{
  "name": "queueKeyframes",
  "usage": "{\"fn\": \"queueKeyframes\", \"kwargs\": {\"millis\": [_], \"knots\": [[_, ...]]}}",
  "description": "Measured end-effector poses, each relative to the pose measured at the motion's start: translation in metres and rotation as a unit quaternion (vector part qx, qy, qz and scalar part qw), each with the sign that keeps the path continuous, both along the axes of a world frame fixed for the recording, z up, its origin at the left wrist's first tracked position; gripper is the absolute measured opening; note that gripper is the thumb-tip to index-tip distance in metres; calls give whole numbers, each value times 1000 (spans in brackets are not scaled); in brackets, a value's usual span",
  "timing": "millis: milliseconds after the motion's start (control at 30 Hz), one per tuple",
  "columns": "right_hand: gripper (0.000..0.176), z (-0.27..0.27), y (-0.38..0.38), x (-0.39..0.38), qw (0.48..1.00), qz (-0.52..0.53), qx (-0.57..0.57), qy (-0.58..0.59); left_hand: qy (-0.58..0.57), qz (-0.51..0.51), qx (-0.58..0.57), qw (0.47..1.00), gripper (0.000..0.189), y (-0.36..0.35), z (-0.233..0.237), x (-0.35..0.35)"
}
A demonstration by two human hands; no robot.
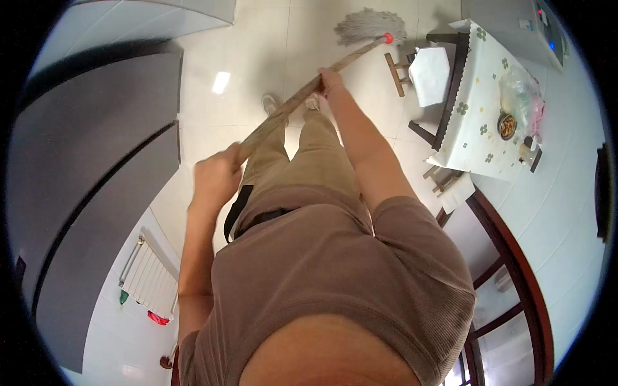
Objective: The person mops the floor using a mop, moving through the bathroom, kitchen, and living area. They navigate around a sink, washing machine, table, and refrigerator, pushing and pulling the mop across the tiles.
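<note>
A string mop [370, 27] with grey strands and a red collar rests on the tiled floor at the top of the view. Its long wooden handle [283, 110] slants down to the left, across the front of my legs. Around the upper end of the handle, my left hand [217, 174] is closed at about hip level. My right hand [330, 80] grips the handle lower down, closer to the mop head. My shoes [270, 103] stand on the floor beneath the handle.
To the right stands a table [473, 138] with a patterned cloth, bearing a bowl of food [507, 125] and a plastic bag [518, 90]. A stool with a white seat [429, 76] is beside it. A large dark grey cabinet or fridge [103, 128] fills the left.
</note>
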State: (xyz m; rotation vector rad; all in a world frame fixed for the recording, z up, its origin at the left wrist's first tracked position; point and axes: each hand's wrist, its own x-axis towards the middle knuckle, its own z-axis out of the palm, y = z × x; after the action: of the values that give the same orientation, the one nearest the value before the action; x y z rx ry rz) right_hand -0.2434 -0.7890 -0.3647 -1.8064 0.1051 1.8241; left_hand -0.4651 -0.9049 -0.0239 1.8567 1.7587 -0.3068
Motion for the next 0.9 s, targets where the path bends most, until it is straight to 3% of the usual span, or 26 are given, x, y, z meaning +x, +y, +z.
{"fn": "queueKeyframes", "kwargs": {"millis": [100,167,367,433,500,600,667,733,800,867,900], "knots": [[23,3,6,27,1000,-8,23,-18,-36,-35,23,998,25,10,-36,17],[19,1,10,22,998,25,-38,-40,-46,-34,19,998,26,16,-45,13],[19,-3,-27,-34,989,138,7,-49,-17,3,-27,999,33,-28,-24,-36],[19,-7,-51,-67,987,153,31,-42,-17,53,-44,997,38,-66,-17,-61],[15,-17,-81,-105,966,251,-28,-53,-2,81,-62,995,41,-109,-8,-90],[16,11,-144,-165,955,294,-29,-32,0,137,-72,988,44,-188,4,-137],[19,3,-191,-205,931,361,-44,6,-12,174,-58,983,44,-244,12,-166],[19,38,-241,-250,912,409,-27,-4,9,229,-64,971,42,-303,27,-191],[19,30,-295,-291,891,445,-52,79,21,282,-71,957,42,-352,52,-205],[20,61,-335,-329,818,547,-103,145,46,331,-67,940,43,-402,79,-216],[20,69,-358,-336,807,542,-62,228,70,345,-55,934,42,-422,96,-216]]}}
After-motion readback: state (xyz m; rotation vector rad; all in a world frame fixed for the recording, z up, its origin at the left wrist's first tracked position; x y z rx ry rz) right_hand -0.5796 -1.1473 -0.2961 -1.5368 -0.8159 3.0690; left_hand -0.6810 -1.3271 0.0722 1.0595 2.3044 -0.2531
